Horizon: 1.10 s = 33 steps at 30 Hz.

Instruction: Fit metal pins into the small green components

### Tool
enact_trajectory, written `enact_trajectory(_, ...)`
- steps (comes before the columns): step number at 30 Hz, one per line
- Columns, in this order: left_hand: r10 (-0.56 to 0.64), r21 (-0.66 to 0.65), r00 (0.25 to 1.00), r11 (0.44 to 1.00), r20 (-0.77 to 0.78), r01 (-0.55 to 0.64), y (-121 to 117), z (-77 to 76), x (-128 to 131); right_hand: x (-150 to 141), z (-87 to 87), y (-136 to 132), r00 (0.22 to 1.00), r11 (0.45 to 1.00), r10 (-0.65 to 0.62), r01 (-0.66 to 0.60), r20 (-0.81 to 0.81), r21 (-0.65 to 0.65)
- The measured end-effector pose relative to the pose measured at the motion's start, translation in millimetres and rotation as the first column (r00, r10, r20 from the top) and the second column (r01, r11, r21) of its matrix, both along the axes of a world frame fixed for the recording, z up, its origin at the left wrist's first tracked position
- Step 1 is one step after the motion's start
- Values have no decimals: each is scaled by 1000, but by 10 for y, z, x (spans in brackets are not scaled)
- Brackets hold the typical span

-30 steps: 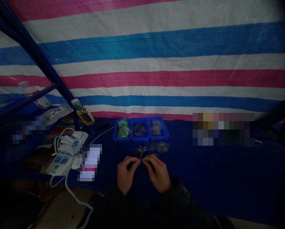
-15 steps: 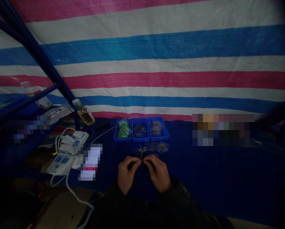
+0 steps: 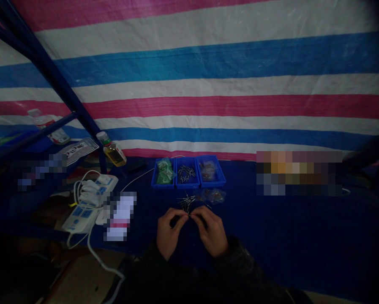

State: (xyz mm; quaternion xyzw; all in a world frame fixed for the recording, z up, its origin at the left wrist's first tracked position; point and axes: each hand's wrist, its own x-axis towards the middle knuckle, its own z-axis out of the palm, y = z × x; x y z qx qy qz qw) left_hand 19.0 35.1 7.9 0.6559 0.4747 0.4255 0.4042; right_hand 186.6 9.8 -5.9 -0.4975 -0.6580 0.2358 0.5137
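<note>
My left hand (image 3: 169, 232) and my right hand (image 3: 212, 230) meet fingertip to fingertip low over the blue table. Thumb and forefinger of each are pinched; whatever they hold between them is too small and dark to name. Just beyond my fingers lies a loose pile of thin, dark and silvery metal rods (image 3: 186, 199). Right of this pile are small clear plastic bags (image 3: 217, 195) with tiny parts in them. Behind, three blue trays stand side by side: one with green packets (image 3: 165, 171), one with short metal rods (image 3: 186, 173), one with clear bags (image 3: 208, 169).
Left of my hands lies a blurred-out pale object (image 3: 121, 215). A white power strip (image 3: 81, 215) with plugs and cables is beyond it. A bottle of yellow liquid (image 3: 115, 153) stands by the blue frame post (image 3: 62, 93). A striped sheet (image 3: 208, 105) hangs behind the table.
Almost nothing differs. My pinched fingertips have shifted very slightly, and the whole view has moved a touch.
</note>
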Motion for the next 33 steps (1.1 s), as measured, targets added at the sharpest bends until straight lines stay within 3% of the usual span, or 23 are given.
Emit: enact_trajectory(33, 27, 6, 1000, 1000, 7, -27, -1, -24, -3, -9, -15, -19, 1000, 999, 22, -23, -8, -31)
